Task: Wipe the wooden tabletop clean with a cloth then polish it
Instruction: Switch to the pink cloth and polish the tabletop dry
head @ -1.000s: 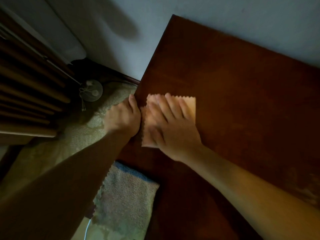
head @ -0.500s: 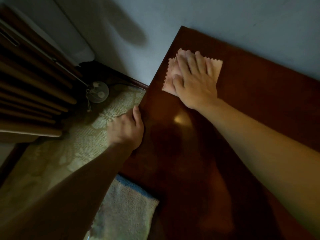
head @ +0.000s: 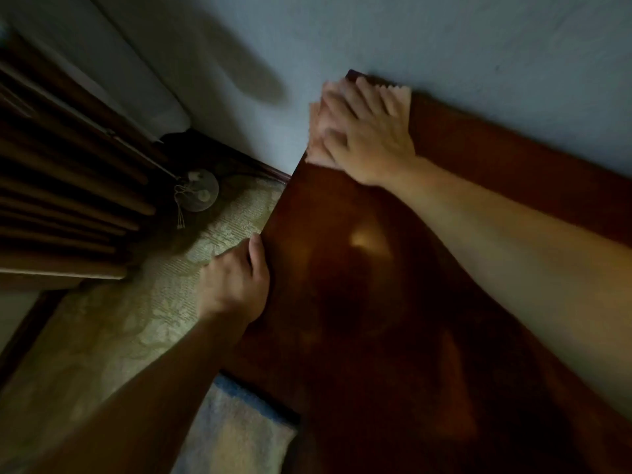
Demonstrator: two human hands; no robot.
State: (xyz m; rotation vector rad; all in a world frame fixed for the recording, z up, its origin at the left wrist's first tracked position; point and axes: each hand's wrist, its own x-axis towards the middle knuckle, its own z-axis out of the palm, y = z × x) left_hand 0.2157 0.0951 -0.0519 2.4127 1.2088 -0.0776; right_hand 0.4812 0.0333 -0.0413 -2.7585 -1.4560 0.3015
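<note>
The dark reddish wooden tabletop (head: 393,302) fills the lower right, and its far edge meets the wall. A small pale pink cloth (head: 316,130) with zigzag edges lies at the table's far left corner. My right hand (head: 369,135) presses flat on the cloth with fingers spread and straight, covering most of it. At the table's left edge, about halfway along, my left hand (head: 236,282) grips the edge with its thumb on top and its fingers hidden below. The picture is blurred around the right hand.
A pale blue wall (head: 444,39) runs right behind the table. To the left lie a patterned green carpet (head: 143,313), a small blue-edged rug (head: 236,436), a round white object (head: 200,191) on the floor and dark wooden slats (head: 58,186).
My right hand has slid the cloth away from me along the left side of the table, from beside my left hand to the far corner. My left hand has stayed on the edge.
</note>
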